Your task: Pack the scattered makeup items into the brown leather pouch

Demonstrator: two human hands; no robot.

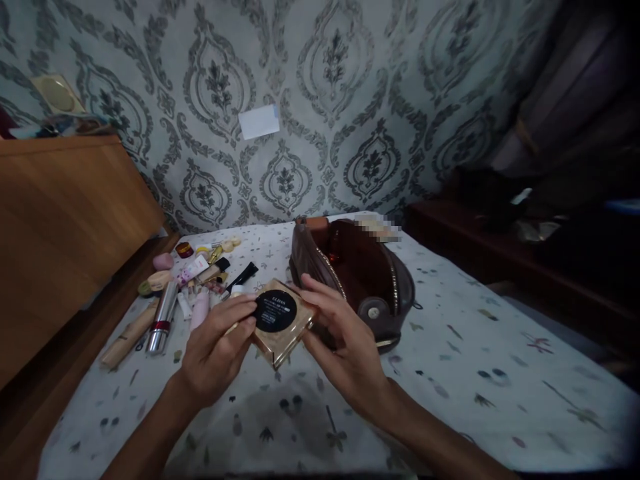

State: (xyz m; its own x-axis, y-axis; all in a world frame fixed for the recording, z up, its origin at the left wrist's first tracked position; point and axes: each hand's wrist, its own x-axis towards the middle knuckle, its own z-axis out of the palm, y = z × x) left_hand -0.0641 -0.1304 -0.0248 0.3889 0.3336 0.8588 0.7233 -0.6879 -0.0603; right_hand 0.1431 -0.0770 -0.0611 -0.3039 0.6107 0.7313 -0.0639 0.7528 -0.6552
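We were at a handling step, as far as we could judge: a square, shiny gold case [286, 341] with a round black label [275, 310] was raised over the white printed cloth [475, 373], label side up and slightly tilted. It hung in front of an unzipped dark brown leather-look bag [387, 328], to the right of a silver cylinder with a red band [164, 320] and a long beige tube [127, 337]. A next move, we judged, called for one hand to take the case's full weight before the other let go, since its glossy sides might slip.

Our left hand [215, 347] had its grip closed on the left edge, fingertips reaching the label. Our right hand [345, 333] held the opposite edge, its grip spread wider, thumb and fingers parted by the case itself. Whether the right fingers touched the bag, we could not tell.
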